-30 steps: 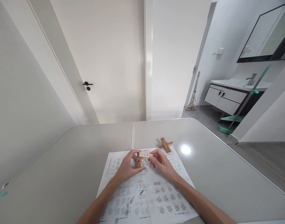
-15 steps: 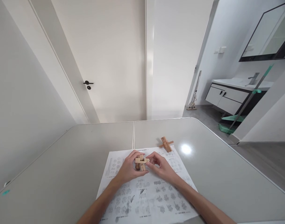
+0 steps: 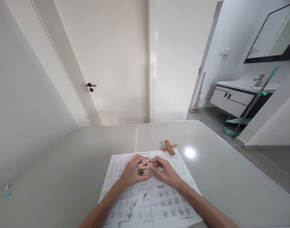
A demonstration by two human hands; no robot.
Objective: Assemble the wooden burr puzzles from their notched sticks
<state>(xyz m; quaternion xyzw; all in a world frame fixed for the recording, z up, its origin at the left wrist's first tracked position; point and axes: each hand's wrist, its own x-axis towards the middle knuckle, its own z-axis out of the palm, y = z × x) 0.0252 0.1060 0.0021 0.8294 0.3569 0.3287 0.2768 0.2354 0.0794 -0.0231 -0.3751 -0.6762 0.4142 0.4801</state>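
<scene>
A small light wooden interlocking puzzle is held between both hands just above a printed instruction sheet. My left hand wraps its fingers round the puzzle's left side. My right hand pinches a bar of the puzzle from the right with fingertips pressed together. A second, assembled wooden cross puzzle lies on the table beyond the sheet's far right corner, apart from both hands.
The grey table has a seam down its middle and a rounded far right corner. Behind it are a white door with a dark handle, and at the right a doorway to a washbasin cabinet with a green broom and dustpan.
The long wooden bar held out at the right a second ago has been pushed into the puzzle. Both hands have closed in together and sunk slightly toward the sheet.
</scene>
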